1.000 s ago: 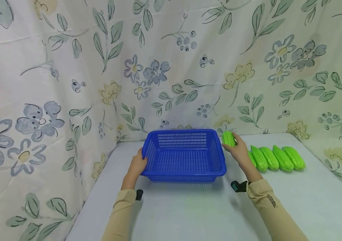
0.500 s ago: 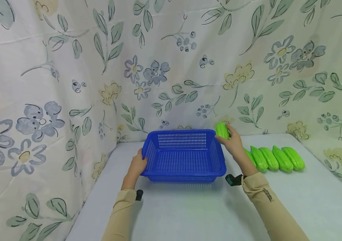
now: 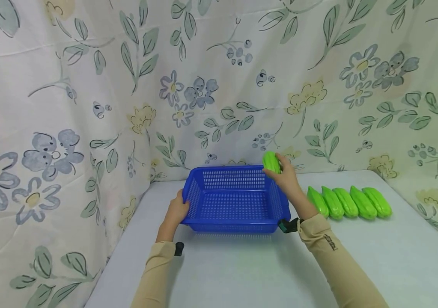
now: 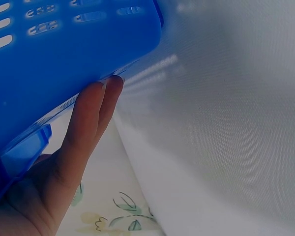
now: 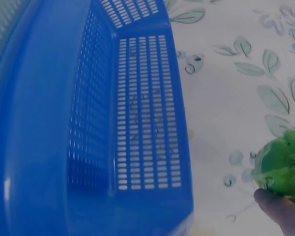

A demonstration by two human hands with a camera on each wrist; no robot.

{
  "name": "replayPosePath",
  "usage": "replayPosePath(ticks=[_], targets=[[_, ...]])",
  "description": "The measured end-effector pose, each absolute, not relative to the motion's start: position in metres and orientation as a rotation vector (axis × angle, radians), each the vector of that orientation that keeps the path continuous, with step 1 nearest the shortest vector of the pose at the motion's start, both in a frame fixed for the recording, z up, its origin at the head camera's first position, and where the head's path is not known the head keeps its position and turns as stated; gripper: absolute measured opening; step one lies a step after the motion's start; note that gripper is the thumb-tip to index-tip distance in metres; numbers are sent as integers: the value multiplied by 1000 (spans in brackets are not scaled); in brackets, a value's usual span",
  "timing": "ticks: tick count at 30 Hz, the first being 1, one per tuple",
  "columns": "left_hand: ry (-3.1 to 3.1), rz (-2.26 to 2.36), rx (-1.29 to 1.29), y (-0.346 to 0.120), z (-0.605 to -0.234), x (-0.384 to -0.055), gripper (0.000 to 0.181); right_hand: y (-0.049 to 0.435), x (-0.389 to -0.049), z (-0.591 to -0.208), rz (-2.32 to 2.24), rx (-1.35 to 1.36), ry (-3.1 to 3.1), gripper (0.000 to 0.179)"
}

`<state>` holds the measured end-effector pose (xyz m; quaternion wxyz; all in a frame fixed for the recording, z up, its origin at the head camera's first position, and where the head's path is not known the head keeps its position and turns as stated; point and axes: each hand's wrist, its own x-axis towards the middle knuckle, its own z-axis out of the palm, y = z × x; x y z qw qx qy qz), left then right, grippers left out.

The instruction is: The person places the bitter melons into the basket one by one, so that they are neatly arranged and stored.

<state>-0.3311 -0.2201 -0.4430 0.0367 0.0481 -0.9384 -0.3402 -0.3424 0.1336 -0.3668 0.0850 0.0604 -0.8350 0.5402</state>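
Green vegetable (image 3: 270, 161) shifted left, held in right grip (image 3: 286, 174), left grip (image 3: 177, 208) still holding blue basket (image 3: 230, 222) rim

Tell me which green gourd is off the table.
The gourd held in the right hand, up by the basket; the other five gourds lie in a row on the table.

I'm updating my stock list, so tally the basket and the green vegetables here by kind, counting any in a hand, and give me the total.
Blue basket: 1
Green vegetables: 6 (5 in a row on the table, 1 held in the right hand)
Total: 7
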Motion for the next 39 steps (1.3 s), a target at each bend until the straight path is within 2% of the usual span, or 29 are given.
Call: replayPosePath(ticks=[12,39], targets=[[-2878,-1046,155,-224,-443,-331,59,87,-347,-367,1637,297,-2479,80],[-2855,-1076,152,-220,-442,-331,59,20,-355,-375,1691,277,-2579,77]])
